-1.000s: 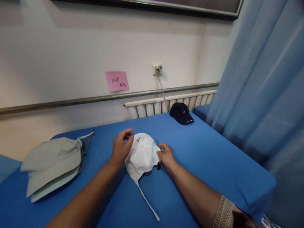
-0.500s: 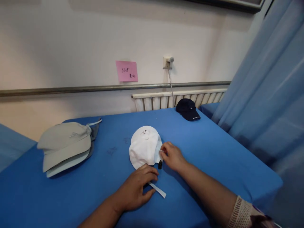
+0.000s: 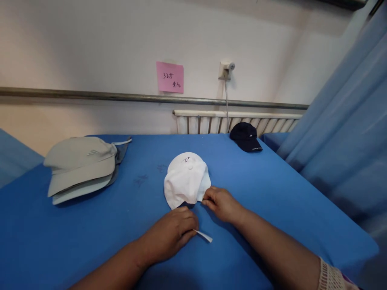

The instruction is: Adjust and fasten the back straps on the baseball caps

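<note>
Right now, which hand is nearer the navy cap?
Right. The right hand, on the white cap, is in front and slightly left of the navy cap; the left hand, holding the strap, is farther left.

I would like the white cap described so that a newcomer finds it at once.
Start at the blue-covered surface by the wall. Near its middle, by the left hand and right hand, lies the white cap. Unlike the stacked caps at left and the dark cap at far right, it alone is held.
</note>
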Tool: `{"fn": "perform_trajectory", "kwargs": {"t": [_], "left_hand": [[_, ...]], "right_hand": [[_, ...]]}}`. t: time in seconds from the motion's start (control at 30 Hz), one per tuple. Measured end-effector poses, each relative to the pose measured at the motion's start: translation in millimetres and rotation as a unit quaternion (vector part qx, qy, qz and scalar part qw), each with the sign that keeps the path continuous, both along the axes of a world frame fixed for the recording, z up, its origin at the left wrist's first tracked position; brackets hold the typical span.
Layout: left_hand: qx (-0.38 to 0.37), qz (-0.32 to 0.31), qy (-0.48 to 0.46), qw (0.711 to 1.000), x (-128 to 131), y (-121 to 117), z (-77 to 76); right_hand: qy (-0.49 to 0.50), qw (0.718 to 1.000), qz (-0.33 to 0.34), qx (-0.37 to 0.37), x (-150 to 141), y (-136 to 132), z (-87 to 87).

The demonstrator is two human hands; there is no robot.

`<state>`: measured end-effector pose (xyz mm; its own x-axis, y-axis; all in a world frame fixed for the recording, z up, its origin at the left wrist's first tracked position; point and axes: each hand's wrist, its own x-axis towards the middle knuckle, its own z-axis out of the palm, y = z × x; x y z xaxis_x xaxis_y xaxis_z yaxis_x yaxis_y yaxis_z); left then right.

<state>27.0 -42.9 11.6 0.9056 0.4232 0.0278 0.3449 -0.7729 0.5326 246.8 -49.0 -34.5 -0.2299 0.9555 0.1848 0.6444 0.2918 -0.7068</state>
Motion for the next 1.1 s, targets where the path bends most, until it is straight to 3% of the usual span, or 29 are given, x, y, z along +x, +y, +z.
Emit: {"fn": "perform_trajectory", "kwargs": {"t": [0.1, 0.2, 0.4, 0.57, 0.8, 1.1], "left_hand": [[-0.037, 0.053, -0.043, 0.997, 0.9, 2.4, -4.2], [-0.078, 0.129, -0.102, 0.983, 1.0, 4.3, -4.9], [-0.115, 0.245, -0.196, 0.942, -1.0, 7.1, -2.4], [-0.148, 0.268, -0.206, 0.929, 0.7, 8.5, -4.9], [-0.184, 0.273, -0.196, 0.924, 2.9, 7.6, -5.4], [-0.165, 0.299, -0.181, 0.922, 5.1, 4.7, -3.8]], "right_hand": [[0.157, 0.982, -0.027, -0.103, 2.7, 4.7, -5.4], [0.312, 0.928, -0.026, -0.200, 3.7, 7.7, -5.5], [0.495, 0.837, -0.003, -0.235, -1.4, 1.9, 5.8], [0.577, 0.782, -0.006, -0.235, -11.6, -5.0, 8.2], [0.576, 0.787, -0.023, -0.221, -19.1, -8.7, 7.7], [0.509, 0.844, -0.026, -0.168, -21.8, -10.0, 2.3]]}}
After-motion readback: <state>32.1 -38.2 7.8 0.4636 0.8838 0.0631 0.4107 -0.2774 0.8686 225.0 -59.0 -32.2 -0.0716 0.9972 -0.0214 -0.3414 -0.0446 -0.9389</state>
